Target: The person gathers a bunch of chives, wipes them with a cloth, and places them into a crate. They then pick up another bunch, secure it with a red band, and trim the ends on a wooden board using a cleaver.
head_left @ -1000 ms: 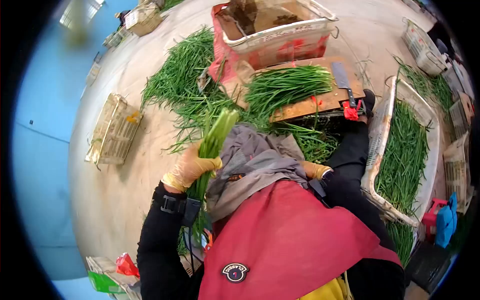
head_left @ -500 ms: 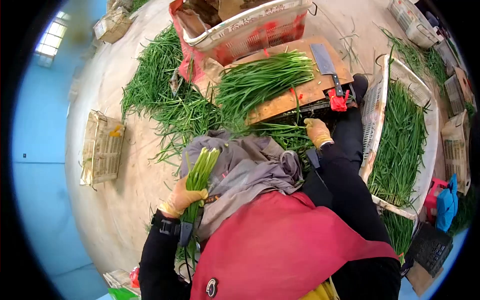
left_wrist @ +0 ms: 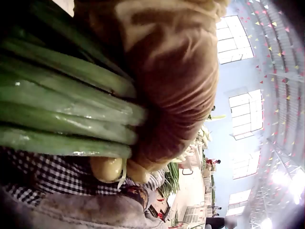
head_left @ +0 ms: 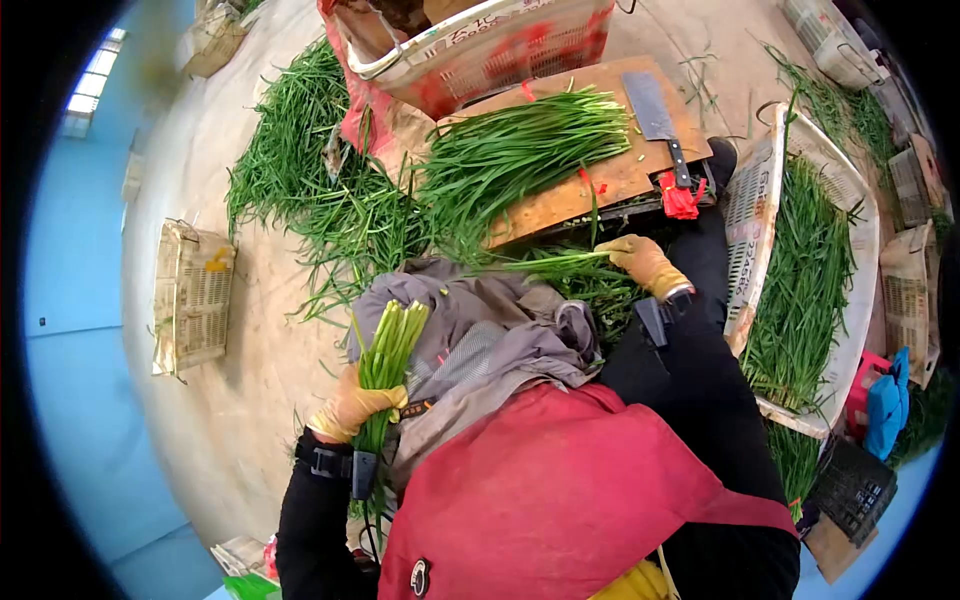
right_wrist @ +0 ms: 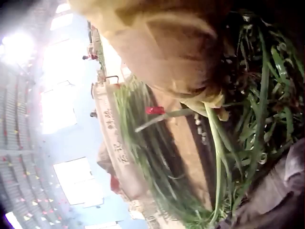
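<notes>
The left hand (head_left: 355, 408), gloved, is at the near left beside the lap; its grip is closed round a thick bundle (head_left: 393, 345) of green stalks. The bundle's pale ends point to the far side, over the edge of a grey cloth (head_left: 480, 300), and its leaves trail near, alongside the sleeve. The right hand (head_left: 645, 263), also gloved, is farther off and to the right, just beyond the knee. Its grip is nearly closed, fingertips pinching a few thin stalks (head_left: 555, 262) that run out to the left above loose greens (head_left: 600, 295).

Just beyond the right hand, a wooden board (head_left: 620, 185) slants across, bearing a pile (head_left: 540, 145) of stalks with the pale ends to the right. A knife (head_left: 652, 110) lies to the right of the pile, blade to the far side, its handle near red ties (head_left: 682, 200). A heap (head_left: 300, 140) of greens spreads on the floor (head_left: 270, 340) at the far left. To the right of the leg, a white crate (head_left: 757, 225) holds more greens (head_left: 800, 290).
</notes>
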{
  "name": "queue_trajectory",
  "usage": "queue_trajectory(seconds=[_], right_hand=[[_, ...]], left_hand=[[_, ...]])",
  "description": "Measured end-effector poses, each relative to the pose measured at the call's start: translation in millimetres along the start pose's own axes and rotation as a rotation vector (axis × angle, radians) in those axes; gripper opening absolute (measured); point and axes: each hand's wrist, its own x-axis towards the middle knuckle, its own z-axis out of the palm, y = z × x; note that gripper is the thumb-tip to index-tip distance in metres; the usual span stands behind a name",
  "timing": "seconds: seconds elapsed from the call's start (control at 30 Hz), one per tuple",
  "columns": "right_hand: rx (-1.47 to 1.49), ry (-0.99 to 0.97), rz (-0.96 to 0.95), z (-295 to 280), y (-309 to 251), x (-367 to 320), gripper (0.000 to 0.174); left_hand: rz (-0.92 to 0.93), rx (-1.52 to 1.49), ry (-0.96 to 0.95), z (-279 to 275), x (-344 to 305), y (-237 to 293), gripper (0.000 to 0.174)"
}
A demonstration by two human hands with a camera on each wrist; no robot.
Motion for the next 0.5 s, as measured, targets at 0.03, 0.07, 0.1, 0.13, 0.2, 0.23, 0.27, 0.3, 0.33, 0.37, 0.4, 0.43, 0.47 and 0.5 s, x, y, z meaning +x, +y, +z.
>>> queue_trajectory(seconds=[0.03,0.07,0.1,0.13,0.2,0.23,0.27,0.3,0.33,0.37,0.4,0.43,0.47,0.5], right_hand=[[0.108,-0.007,-0.055,-7,-3,-13,0.03],[0.252,-0.003,-0.07,-12,-8,-25,0.029],[0.397,0.001,-0.087,-18,-17,-38,0.029],[0.445,0.013,-0.079,-24,-29,-53,0.029],[0.543,0.038,-0.066,-36,-52,-82,0.03],[0.552,0.064,-0.107,-37,-58,-93,0.03],[0.561,0.09,-0.149,-38,-63,-101,0.031],[0.568,0.122,-0.197,-39,-67,-113,0.032],[0.553,0.141,-0.22,-38,-69,-117,0.033],[0.561,0.119,-0.203,-39,-70,-123,0.033],[0.569,0.096,-0.189,-41,-72,-128,0.032],[0.576,0.073,-0.173,-43,-74,-132,0.032],[0.591,0.079,-0.182,-42,-78,-135,0.031],[0.604,0.085,-0.192,-40,-82,-139,0.031]], left_hand=[[-0.002,-0.006,-0.008,0,0,0,0.04],[0.024,-0.01,-0.005,1,0,-2,0.037],[0.03,-0.013,0.004,2,-1,-2,0.034],[0.035,-0.016,0.014,4,-1,-2,0.032],[0.055,-0.024,0.02,8,-4,0,0.026],[0.057,-0.005,0.008,10,-5,1,0.025],[0.06,0.014,-0.003,10,-5,3,0.024],[0.072,0.037,-0.017,11,-8,4,0.022],[0.066,0.061,-0.053,6,-8,2,0.032],[0.099,0.038,-0.048,7,-10,0,0.039],[0.134,0.016,-0.042,13,-13,5,0.045],[0.168,-0.006,-0.035,17,-17,12,0.051],[0.161,-0.008,-0.062,19,-22,21,0.067],[0.199,-0.009,-0.078,24,-29,33,0.067]])
